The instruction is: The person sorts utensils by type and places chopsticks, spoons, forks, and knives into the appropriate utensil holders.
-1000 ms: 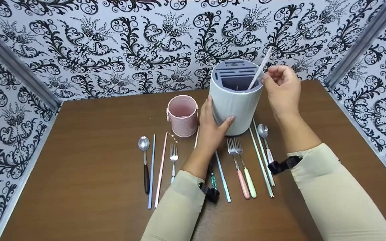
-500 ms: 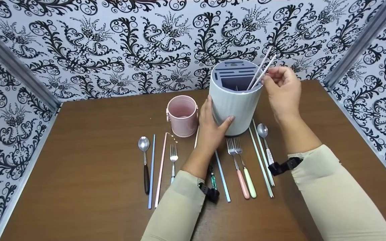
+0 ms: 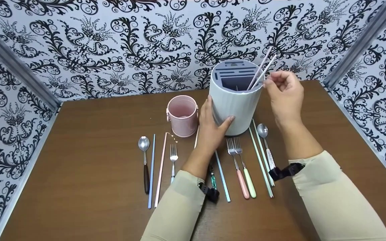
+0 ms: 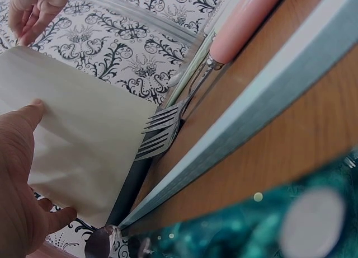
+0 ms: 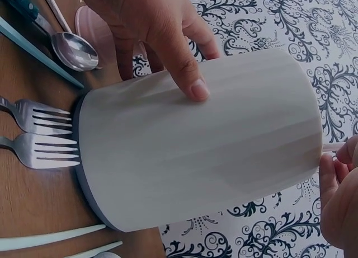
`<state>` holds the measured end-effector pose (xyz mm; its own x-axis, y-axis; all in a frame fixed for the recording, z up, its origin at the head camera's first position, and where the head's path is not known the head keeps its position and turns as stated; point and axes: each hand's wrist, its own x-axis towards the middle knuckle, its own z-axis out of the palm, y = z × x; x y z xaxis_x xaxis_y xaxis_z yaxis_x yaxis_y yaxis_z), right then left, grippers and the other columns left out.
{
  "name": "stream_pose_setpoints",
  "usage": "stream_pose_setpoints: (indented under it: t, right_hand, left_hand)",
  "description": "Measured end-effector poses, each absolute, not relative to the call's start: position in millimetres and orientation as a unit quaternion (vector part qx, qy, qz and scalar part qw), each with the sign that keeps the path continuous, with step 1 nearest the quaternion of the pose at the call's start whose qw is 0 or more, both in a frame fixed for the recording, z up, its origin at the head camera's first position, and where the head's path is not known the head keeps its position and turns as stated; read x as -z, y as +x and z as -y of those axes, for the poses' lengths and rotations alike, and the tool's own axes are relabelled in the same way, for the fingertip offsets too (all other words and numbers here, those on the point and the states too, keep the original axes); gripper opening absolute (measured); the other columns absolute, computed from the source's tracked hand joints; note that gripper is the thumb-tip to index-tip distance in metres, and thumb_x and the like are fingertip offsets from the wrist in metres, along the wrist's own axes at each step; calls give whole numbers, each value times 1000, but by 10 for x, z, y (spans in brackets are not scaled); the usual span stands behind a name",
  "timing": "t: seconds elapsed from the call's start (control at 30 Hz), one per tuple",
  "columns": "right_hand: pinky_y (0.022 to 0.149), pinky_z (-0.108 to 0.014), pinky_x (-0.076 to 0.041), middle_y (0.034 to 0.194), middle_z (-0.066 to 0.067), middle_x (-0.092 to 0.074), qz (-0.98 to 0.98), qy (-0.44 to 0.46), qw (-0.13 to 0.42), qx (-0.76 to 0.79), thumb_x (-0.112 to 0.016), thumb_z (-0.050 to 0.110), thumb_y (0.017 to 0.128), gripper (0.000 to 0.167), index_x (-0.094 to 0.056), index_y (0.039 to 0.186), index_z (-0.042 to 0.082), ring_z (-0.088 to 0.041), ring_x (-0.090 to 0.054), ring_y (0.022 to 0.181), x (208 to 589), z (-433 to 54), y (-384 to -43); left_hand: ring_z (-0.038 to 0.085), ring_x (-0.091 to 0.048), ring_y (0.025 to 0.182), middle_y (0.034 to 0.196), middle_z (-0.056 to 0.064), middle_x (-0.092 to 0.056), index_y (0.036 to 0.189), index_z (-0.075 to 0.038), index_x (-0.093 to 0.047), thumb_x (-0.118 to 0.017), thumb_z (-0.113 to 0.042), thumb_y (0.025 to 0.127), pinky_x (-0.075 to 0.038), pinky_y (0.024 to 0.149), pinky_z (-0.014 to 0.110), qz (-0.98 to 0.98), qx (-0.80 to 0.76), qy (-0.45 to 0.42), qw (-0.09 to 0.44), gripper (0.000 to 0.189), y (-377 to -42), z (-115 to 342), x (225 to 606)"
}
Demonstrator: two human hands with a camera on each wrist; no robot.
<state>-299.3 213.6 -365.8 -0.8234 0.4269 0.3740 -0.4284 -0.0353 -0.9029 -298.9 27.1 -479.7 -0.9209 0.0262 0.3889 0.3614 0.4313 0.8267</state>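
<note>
Head view. Pale utensil holder (image 3: 235,108), slotted top, toward the back of the worktop (image 3: 89,150). Two pale pink chopsticks (image 3: 270,62) lean in its large compartment. Left hand (image 3: 211,129): thumb and fingers clasped around the holder. Right hand (image 3: 286,93): fingers bent, at the rim beside the chopsticks; cannot tell whether its fingertips grip one. Pink cup (image 3: 183,126), upright, just beside the left hand. Cutlery row, left to right: dark-handled spoon (image 3: 146,177), blue chopstick (image 3: 151,174), pink chopstick (image 3: 161,167), blue-handled fork (image 3: 174,157), light blue chopstick (image 3: 223,179), pink-handled fork (image 3: 242,184), green-handled fork (image 3: 250,182), two pale green chopsticks (image 3: 261,162), patterned spoon (image 3: 262,131). Obstructing: left forearm (image 3: 181,204), across the row, hiding most of a teal-handled spoon (image 3: 213,180). Changes: right hand slightly farther right than half a second ago; the pale pink chopsticks, lined up as one a second ago, now spread; left hand unmoved.

Left wrist view. Teal handle and light blue chopstick loom in the foreground, blurred. Fork tines beside the holder's dark base.

Right wrist view. Holder across the centre, left thumb laid on its side. Right hand partly cut off at the picture's edge.
</note>
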Motion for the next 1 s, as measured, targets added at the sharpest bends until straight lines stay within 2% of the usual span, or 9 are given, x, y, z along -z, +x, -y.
stream_pose_setpoints:
  t: [0.17, 0.5, 0.8, 1.0]
  right_hand:
    - [79, -25, -60, 96, -15, -63, 617, 5, 291, -732, -66, -14, 90, 19, -67, 98, 2, -22, -62, 84, 3658, -2118, -2951]
    - [80, -25, -61, 97, -17, -62, 617, 8, 273, -738, -65, -14, 92, 16, -65, 103, -4, -22, -65, 84, 3774, -2106, -2810]
    - [79, -27, -62, 93, -10, -64, 615, -13, 268, -741, -66, -13, 91, 19, -66, 101, 3, -19, -67, 81, 3966, -2169, -2690]
    - [76, -25, -62, 92, -9, -64, 602, -26, 262, -754, -63, -15, 92, 17, -64, 104, -4, -17, -67, 81, 4088, -2205, -2618]
  left_hand:
    - [30, -35, 154, 165, 15, -35, 166, -12, -20, -79, -41, 91, -31, 128, 43, 832, 519, -115, 161, 100, -2998, -274, 4802]
    - [27, -34, 154, 166, 12, -35, 167, -14, -19, -80, -41, 90, -30, 128, 40, 835, 518, -106, 149, 101, -3005, -281, 4796]
    - [28, -33, 155, 166, 13, -35, 167, -14, -20, -81, -41, 90, -29, 128, 40, 835, 519, -104, 148, 102, -2998, -283, 4790]
    - [29, -32, 156, 166, 15, -34, 166, -13, -21, -80, -43, 90, -28, 129, 42, 835, 517, -108, 153, 101, -3001, -279, 4806]
